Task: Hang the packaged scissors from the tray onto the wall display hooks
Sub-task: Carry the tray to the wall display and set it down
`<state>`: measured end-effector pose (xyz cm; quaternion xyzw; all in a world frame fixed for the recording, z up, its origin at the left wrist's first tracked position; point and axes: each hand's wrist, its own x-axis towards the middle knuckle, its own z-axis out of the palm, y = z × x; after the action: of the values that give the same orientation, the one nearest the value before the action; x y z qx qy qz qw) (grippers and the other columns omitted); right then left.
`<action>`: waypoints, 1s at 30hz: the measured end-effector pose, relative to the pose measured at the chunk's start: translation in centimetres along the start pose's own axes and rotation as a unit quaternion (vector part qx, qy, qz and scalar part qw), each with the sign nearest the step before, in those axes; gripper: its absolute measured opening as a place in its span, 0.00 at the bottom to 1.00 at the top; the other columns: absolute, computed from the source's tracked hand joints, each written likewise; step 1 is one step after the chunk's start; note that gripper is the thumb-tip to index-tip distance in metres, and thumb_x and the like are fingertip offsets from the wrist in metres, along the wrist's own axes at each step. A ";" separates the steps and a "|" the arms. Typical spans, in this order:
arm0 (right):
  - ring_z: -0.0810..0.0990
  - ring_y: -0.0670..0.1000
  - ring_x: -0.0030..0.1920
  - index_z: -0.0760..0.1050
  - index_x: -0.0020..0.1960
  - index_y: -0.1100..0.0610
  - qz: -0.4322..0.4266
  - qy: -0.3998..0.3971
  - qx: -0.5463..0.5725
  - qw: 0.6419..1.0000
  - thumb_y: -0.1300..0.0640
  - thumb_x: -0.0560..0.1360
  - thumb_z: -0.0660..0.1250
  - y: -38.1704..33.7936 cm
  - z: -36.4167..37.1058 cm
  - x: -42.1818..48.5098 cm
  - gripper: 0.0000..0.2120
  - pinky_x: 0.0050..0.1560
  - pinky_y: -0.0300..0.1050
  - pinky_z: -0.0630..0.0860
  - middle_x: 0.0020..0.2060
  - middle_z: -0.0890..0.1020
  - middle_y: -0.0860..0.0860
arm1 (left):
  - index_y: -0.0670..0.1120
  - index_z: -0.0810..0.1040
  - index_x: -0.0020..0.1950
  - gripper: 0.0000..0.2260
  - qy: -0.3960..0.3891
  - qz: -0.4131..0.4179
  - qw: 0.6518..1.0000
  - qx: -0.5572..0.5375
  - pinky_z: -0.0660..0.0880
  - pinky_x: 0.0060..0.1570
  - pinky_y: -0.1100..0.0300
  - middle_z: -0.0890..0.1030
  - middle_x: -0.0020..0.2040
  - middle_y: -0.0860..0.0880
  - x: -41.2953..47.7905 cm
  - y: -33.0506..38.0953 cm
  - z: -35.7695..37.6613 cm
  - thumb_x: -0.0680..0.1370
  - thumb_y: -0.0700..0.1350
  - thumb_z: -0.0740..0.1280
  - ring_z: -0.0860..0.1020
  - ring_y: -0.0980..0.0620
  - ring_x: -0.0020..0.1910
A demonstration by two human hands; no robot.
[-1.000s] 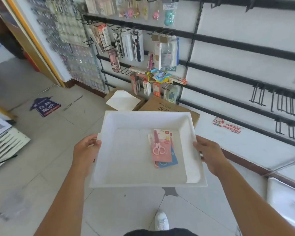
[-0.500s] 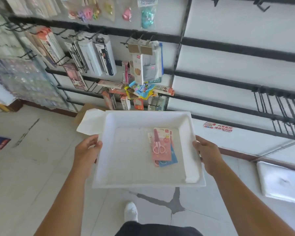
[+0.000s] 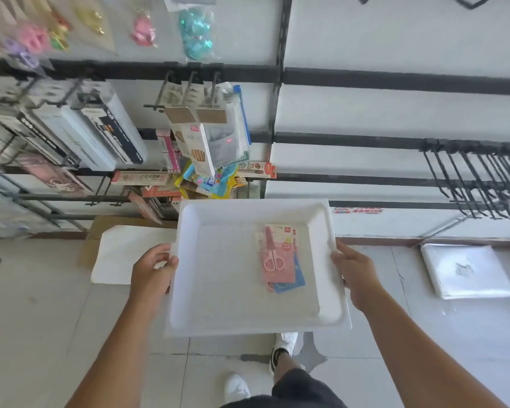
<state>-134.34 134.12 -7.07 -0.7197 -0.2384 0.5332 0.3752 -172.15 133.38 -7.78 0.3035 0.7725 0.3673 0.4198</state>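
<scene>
I hold a white tray (image 3: 218,325) level in front of me with both hands. My left hand (image 3: 152,269) grips its left rim and my right hand (image 3: 355,275) grips its right rim. In the tray's right half lies a small stack of packaged scissors: a pink pack (image 3: 277,254) on top, a blue pack (image 3: 292,282) partly hidden under it. Bare black display hooks (image 3: 468,178) stick out from the wall rails at the right, beyond the tray.
Hanging stationery packs (image 3: 206,136) fill the wall section ahead and to the left. A cardboard box with a white sheet (image 3: 121,254) sits on the floor at the left. Another white tray (image 3: 465,269) lies on the floor at the right.
I have walked closer to the wall and turned right. The stocked hooks now sit directly ahead and the bare hooks are nearer. The tray and both grips are unchanged.
</scene>
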 end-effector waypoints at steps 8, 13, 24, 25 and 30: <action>0.79 0.48 0.39 0.79 0.56 0.44 0.060 -0.001 -0.016 0.998 0.65 0.82 0.62 -0.7 -0.3 7.4 0.17 0.33 0.39 0.71 0.44 0.83 0.44 | 0.50 0.77 0.62 0.13 0.010 -0.052 0.996 0.066 0.83 0.39 0.47 0.80 0.58 0.48 2.6 -0.3 5.3 0.79 0.40 0.69 0.82 0.41 0.50; 0.82 0.53 0.44 0.82 0.62 0.53 0.107 0.010 -0.018 0.994 0.67 0.81 0.63 0.5 -0.4 10.3 0.16 0.42 0.43 0.77 0.45 0.85 0.47 | 0.51 0.75 0.62 0.12 0.004 -0.075 0.993 0.093 0.83 0.41 0.46 0.80 0.58 0.47 3.4 -1.6 8.0 0.79 0.41 0.68 0.81 0.41 0.52; 0.84 0.53 0.44 0.80 0.66 0.54 0.163 0.072 0.006 0.984 0.66 0.80 0.62 4.7 1.6 12.3 0.18 0.41 0.42 0.78 0.51 0.85 0.52 | 0.53 0.76 0.63 0.15 -0.041 -0.117 0.985 0.121 0.82 0.45 0.47 0.80 0.61 0.46 7.5 -5.1 10.0 0.79 0.39 0.68 0.80 0.42 0.55; 0.84 0.53 0.44 0.80 0.67 0.55 0.166 0.073 0.007 0.983 0.66 0.80 0.62 5.1 1.8 12.6 0.18 0.43 0.43 0.78 0.51 0.85 0.52 | 0.53 0.76 0.65 0.16 -0.041 -0.117 0.984 0.124 0.82 0.47 0.46 0.81 0.62 0.47 7.8 -5.4 10.3 0.79 0.39 0.68 0.80 0.43 0.56; 0.81 0.51 0.42 0.77 0.69 0.55 0.162 0.080 -0.009 0.984 0.67 0.80 0.61 6.0 2.8 14.2 0.19 0.45 0.43 0.76 0.53 0.83 0.53 | 0.53 0.76 0.68 0.20 -0.046 -0.116 0.985 0.117 0.80 0.56 0.44 0.80 0.63 0.48 9.2 -6.4 11.6 0.78 0.36 0.66 0.79 0.45 0.57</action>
<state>-132.83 141.83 -20.57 -0.7924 -0.0928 0.5255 0.2954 -167.32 140.68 -21.33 0.2755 0.8198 0.2090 0.4564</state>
